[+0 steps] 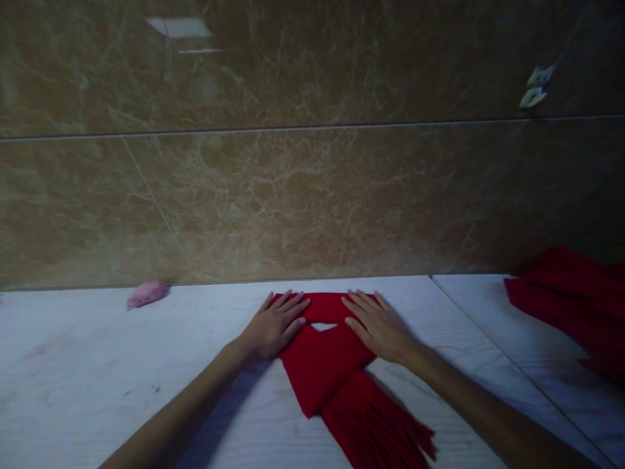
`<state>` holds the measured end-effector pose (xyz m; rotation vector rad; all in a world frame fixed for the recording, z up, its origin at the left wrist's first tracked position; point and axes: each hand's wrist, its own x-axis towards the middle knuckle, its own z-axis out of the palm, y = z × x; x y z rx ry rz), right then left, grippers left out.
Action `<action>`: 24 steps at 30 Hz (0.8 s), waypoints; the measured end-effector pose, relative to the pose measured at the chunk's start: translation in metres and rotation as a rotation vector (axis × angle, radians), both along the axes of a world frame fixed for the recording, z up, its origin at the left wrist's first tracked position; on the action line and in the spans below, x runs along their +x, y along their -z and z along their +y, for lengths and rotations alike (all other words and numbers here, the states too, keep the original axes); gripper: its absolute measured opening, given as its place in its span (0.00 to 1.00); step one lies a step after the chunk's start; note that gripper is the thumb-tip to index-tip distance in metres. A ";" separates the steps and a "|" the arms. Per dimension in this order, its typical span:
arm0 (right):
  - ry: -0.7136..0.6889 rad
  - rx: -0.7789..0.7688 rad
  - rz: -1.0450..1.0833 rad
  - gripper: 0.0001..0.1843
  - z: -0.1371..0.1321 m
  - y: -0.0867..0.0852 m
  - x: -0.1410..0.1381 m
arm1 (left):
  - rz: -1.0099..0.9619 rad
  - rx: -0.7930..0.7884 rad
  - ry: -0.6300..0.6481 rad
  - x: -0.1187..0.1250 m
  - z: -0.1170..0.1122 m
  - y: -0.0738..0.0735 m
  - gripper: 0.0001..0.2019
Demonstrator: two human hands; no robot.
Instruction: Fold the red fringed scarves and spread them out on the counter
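A red scarf (319,371) lies folded on the white wood-grain table, its two sides crossing below a small gap and its fringe trailing toward the lower right. My left hand (276,324) rests flat on the upper left corner of the loop, fingers stretched out. On the upper right corner lies my right hand (375,326), also flat with its fingers extended. Both palms press the cloth from above and grip nothing. The lower end of the fringe runs out of the picture.
A pink crumpled item (146,294) sits by the wall on the left. More red cloth (571,293) is heaped at the right edge. Brown marbled tiles (293,202) form the wall behind the table (97,378). A socket with a plug (536,88) is on the wall, upper right.
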<state>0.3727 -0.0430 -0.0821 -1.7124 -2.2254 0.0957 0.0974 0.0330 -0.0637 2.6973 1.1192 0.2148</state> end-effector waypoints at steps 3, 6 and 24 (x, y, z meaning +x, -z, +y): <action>-0.002 -0.036 -0.018 0.30 -0.005 0.007 -0.001 | -0.032 -0.043 -0.160 -0.021 0.014 0.004 0.28; -0.005 -0.060 -0.003 0.30 -0.002 0.003 0.004 | -0.080 0.038 -0.494 -0.036 0.031 -0.002 0.26; 0.085 -0.032 -0.156 0.33 0.032 0.006 -0.031 | -0.213 -0.104 -0.373 -0.019 0.052 -0.007 0.10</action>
